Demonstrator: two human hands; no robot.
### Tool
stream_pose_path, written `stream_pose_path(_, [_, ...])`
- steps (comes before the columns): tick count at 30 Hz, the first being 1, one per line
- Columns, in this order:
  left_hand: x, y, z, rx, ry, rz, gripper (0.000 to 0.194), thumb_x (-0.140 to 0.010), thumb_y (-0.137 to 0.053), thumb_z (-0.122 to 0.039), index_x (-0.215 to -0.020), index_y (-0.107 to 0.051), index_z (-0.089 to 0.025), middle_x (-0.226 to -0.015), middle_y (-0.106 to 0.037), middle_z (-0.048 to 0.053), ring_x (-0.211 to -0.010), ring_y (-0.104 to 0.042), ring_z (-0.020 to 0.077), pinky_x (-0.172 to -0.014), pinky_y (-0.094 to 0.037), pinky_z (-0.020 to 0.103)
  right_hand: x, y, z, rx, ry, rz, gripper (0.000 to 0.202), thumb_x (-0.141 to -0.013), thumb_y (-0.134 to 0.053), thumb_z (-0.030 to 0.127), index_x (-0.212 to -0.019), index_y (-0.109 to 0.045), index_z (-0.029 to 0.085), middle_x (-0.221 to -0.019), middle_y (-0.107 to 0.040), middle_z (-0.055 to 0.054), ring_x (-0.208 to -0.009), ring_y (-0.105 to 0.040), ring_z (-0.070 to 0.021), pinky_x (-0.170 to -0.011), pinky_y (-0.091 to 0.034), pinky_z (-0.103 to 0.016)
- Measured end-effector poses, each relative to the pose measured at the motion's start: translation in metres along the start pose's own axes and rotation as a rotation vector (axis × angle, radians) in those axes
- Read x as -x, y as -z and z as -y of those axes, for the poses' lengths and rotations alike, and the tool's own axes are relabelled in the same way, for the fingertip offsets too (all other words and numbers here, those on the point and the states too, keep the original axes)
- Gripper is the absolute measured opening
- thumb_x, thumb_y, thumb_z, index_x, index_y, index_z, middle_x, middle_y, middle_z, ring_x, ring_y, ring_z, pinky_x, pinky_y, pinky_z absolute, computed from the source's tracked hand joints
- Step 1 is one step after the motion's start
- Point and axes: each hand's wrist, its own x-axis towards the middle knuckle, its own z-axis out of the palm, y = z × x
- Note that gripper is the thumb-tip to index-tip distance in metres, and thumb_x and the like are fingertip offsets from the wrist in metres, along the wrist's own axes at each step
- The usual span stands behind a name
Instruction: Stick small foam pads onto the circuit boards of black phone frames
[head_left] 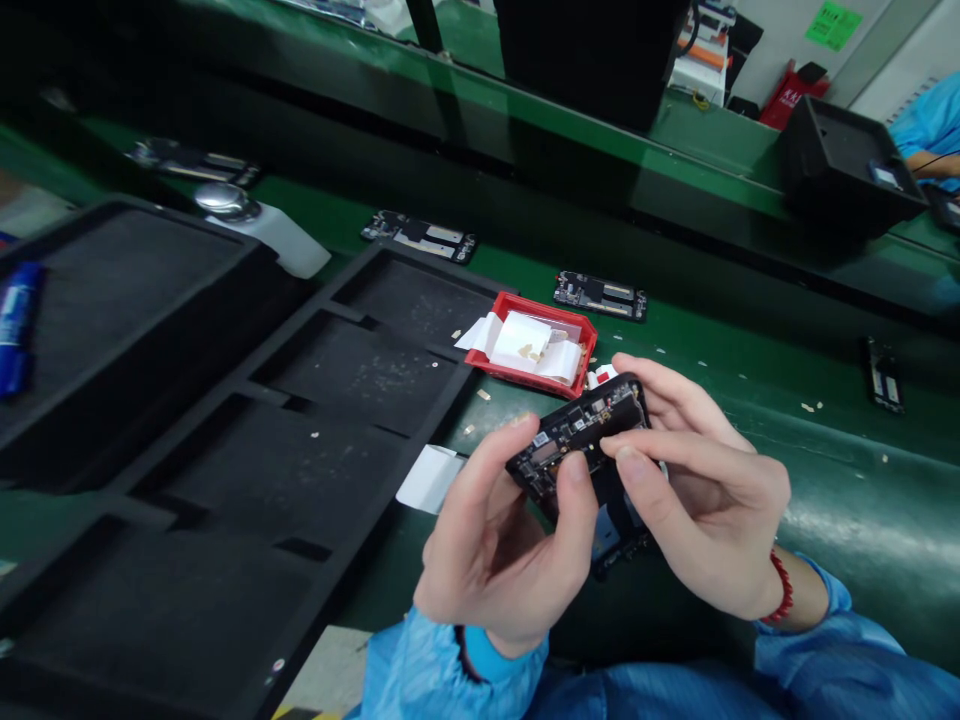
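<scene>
An opened black phone body (551, 450) with exposed circuit parts is tilted above the green bench. My left hand (517, 540) grips it by its left side, the thumb lying over the lower part of the board. My right hand (697, 490) is at its right side, with thumb and index finger pinched together over the middle of the phone and other fingers behind its edge. Whether something small is between those fingertips cannot be made out. Just beyond the phone sits a red tray (529, 385) holding white paper pieces (521, 340).
A black compartment tray (360, 360) covers the left side. Other opened phones (600, 296) lie along the green bench (810, 430). A white bottle (292, 240), blue marker (16, 325) and black bin (847, 170) stand around. A person's blue sleeve (930, 120) shows far right.
</scene>
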Motion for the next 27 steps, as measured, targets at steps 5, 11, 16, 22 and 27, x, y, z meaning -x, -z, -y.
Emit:
stream_pose_path(5, [0.002, -0.001, 0.000, -0.035, 0.007, -0.031, 0.034, -0.077, -0.077, -0.005, -0.106, -0.074, -0.022, -0.083, -0.079, -0.005, -0.058, -0.072, 0.0101, -0.060, -0.061, 0.019, -0.004, 0.003, -0.010, 0.025, -0.134, -0.008, 0.019, -0.081, -0.079, 0.006, -0.090, -0.073, 0.022, -0.113, -0.069, -0.006, -0.109, -0.069, -0.0184, -0.095, -0.060, -0.033])
stream_pose_path(11, [0.006, 0.004, 0.026, 0.190, 0.178, 0.343, 0.056, -0.091, -0.072, -0.021, -0.144, -0.056, -0.024, -0.119, -0.076, 0.009, -0.101, -0.078, 0.0236, -0.079, -0.065, 0.027, -0.013, -0.003, -0.031, -0.068, -0.189, -0.067, 0.012, -0.082, -0.078, 0.011, -0.083, -0.071, 0.021, -0.107, -0.065, -0.006, -0.105, -0.068, -0.0182, -0.091, -0.061, -0.033])
stream_pose_path(16, [-0.002, 0.034, 0.045, 0.138, 0.455, 0.388, 0.074, -0.085, -0.080, -0.025, -0.150, -0.048, -0.040, -0.145, -0.061, 0.002, -0.113, -0.071, 0.0231, -0.092, -0.060, 0.034, -0.027, 0.044, -0.063, -0.109, -0.231, 0.211, 0.015, -0.093, -0.069, 0.022, -0.107, -0.072, 0.021, -0.130, -0.069, -0.008, -0.127, -0.065, -0.0200, -0.111, -0.053, -0.037])
stream_pose_path(22, [-0.002, 0.065, 0.064, -0.303, 0.538, 0.544, 0.017, -0.089, -0.067, -0.032, -0.096, -0.081, -0.026, -0.093, -0.074, 0.001, -0.089, -0.066, 0.0218, -0.084, -0.051, 0.034, 0.016, 0.137, -0.107, 0.093, -0.450, 0.818, 0.046, -0.086, -0.080, 0.027, -0.131, -0.069, 0.021, -0.142, -0.067, -0.011, -0.140, -0.058, -0.0241, -0.121, -0.044, -0.040])
stream_pose_path(27, [0.011, 0.044, 0.064, -0.253, 0.587, 0.680, 0.022, -0.085, -0.066, -0.036, -0.094, -0.083, -0.025, -0.095, -0.079, 0.002, -0.101, -0.068, 0.0264, -0.089, -0.051, 0.037, 0.048, 0.160, -0.117, 0.082, -0.461, 0.826, 0.051, -0.096, -0.067, 0.025, -0.146, -0.057, 0.022, -0.151, -0.060, -0.012, -0.146, -0.052, -0.0205, -0.122, -0.043, -0.039])
